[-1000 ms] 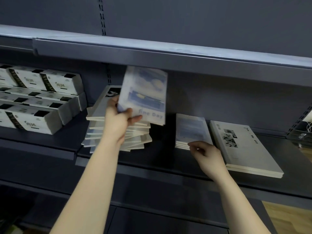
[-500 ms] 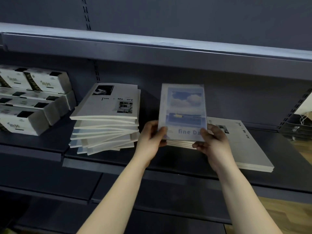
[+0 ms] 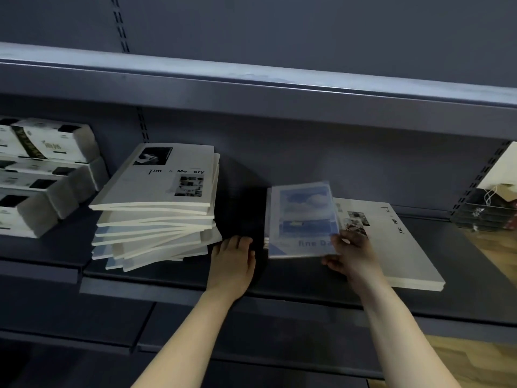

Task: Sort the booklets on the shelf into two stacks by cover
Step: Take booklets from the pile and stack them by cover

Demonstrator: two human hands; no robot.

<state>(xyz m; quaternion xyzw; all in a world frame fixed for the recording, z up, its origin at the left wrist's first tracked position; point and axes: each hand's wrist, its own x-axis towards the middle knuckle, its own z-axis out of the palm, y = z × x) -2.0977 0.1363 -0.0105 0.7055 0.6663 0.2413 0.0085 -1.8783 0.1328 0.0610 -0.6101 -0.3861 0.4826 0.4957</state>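
Observation:
An untidy mixed stack (image 3: 156,219) of booklets sits on the dark shelf (image 3: 173,287), topped by a white "Time & Memory" cover. To its right lies a small stack of blue sky-cover "fine Day" booklets (image 3: 302,219). My right hand (image 3: 351,254) grips the lower right corner of the top blue booklet, which lies on that stack. A white-cover stack (image 3: 391,247) lies further right, partly under the blue one. My left hand (image 3: 233,261) rests flat on the shelf between the stacks, fingers together, holding nothing.
White boxed goods (image 3: 42,175) are stacked at the left of the shelf. A wire basket (image 3: 486,211) with small items stands at the far right. An upper shelf edge (image 3: 251,91) overhangs the booklets. Wooden floor shows at lower right.
The blue booklet went from my raised left hand to both hands, then down onto the blue stack. My left hand let go and dropped to the shelf.

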